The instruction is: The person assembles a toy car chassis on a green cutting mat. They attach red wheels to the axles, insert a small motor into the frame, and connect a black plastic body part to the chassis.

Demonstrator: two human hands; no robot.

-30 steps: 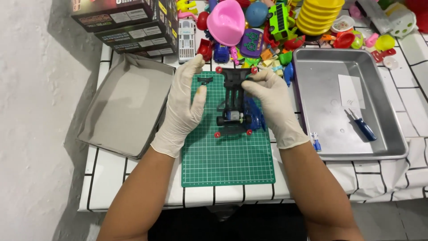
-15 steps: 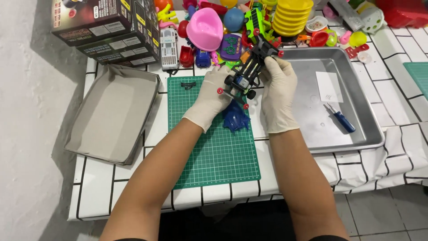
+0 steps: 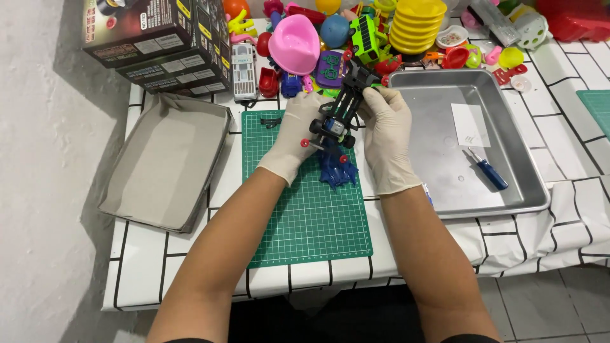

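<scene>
Head view: both hands gloved in white. Left hand (image 3: 294, 136) and right hand (image 3: 386, 130) grip a small black toy car chassis (image 3: 340, 114) between them, lifted off the table and tilted, its far end pointing up and right. Left fingers wrap the near-left side, right fingers close on the far-right side; both grips tight on the chassis. Small red rollers show at its corners, wheels dark. Under it, on the green cutting mat (image 3: 305, 209), lies a blue car body shell (image 3: 337, 170), just near of the chassis and apart from it. A small black part (image 3: 269, 122) sits at the mat's far-left corner. Right of the mat: metal tray (image 3: 527, 184) holding a blue-handled screwdriver (image 3: 488, 169) and a white paper slip (image 3: 471, 125). Left of the mat: grey shallow tray (image 3: 162, 162), tilted slightly. Far left: stacked dark cardboard boxes (image 3: 159, 38). Far edge: heap of coloured plastic toys, including a pink potty-shaped toy (image 3: 294, 43), stacked yellow cups (image 3: 417, 24), a green toy bus (image 3: 366, 35). Table covered in white cloth with black grid lines (image 3: 546, 248).
</scene>
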